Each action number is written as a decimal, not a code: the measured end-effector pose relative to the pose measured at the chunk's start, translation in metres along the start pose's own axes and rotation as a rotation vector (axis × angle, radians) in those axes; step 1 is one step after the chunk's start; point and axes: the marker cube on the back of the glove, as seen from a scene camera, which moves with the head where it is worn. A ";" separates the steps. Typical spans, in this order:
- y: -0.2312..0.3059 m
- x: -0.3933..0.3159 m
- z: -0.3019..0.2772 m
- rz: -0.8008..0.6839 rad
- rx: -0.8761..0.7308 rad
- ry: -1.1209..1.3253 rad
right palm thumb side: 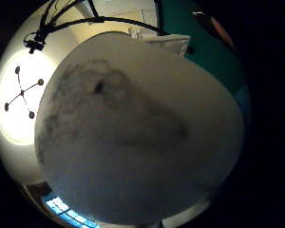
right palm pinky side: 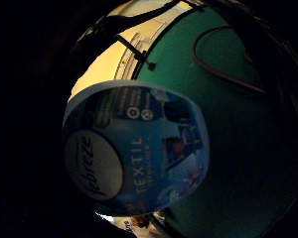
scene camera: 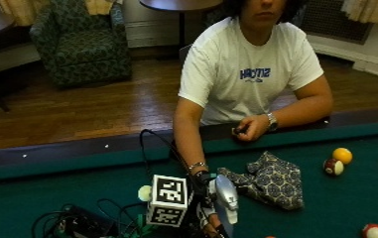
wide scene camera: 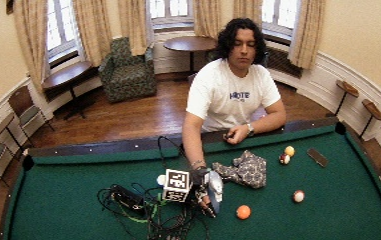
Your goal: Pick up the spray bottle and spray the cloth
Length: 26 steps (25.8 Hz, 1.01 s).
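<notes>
- I see the spray bottle (scene camera: 226,198), white-headed with a blue Febreze "Textil" label, raised above the green felt counter (scene camera: 76,183) near its front edge, its head tilted toward the cloth.
- In the little-finger palm view the blue labelled body (right palm pinky side: 139,148) sits close against the palm; in the thumb palm view the white head (right palm thumb side: 137,142) fills most of the picture.
- My gloved right hand (scene camera: 205,198), of the two hands, is wrapped around the bottle's neck, fingers curled round it; I can't tell whether a finger is on the trigger.
- The crumpled dark patterned cloth (scene camera: 271,181) lies on the felt just beside the bottle, apart from it.
- The bare left hand (scene camera: 250,129) rests on the far rail, loosely curled round something small and dark.
- A yellow billiard ball (scene camera: 342,155) and a dark red-and-white one (scene camera: 334,167) touch each other beyond the cloth; an orange ball (wide scene camera: 243,212) lies near the bottle.
- A tangle of black cables (scene camera: 89,223) lies beside the gloved hand.
</notes>
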 end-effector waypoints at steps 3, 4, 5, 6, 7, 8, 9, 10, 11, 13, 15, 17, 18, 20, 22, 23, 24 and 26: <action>0.000 -0.001 -0.001 -0.004 0.001 -0.004; 0.001 -0.001 -0.001 -0.006 0.009 -0.011; 0.002 -0.001 -0.001 -0.007 0.017 -0.018; 0.003 -0.001 -0.002 -0.006 0.026 -0.024; 0.005 0.000 -0.003 -0.006 0.034 -0.028; 0.007 0.000 -0.004 -0.006 0.044 -0.030; 0.010 0.000 -0.005 -0.007 0.056 -0.029; 0.013 0.001 -0.007 -0.011 0.070 -0.026; 0.016 0.001 -0.009 -0.016 0.085 -0.022; 0.020 0.001 -0.013 -0.030 0.112 -0.012; 0.024 0.001 -0.016 -0.046 0.130 -0.007; 0.027 0.001 -0.018 -0.066 0.138 -0.004; 0.028 0.000 -0.019 -0.074 0.141 -0.003; 0.029 0.000 -0.020 -0.087 0.148 -0.004; 0.030 -0.001 -0.022 -0.096 0.160 -0.019; 0.030 -0.001 -0.024 -0.101 0.169 -0.031; 0.030 -0.001 -0.025 -0.106 0.182 -0.048; 0.031 -0.002 -0.029 -0.117 0.215 -0.087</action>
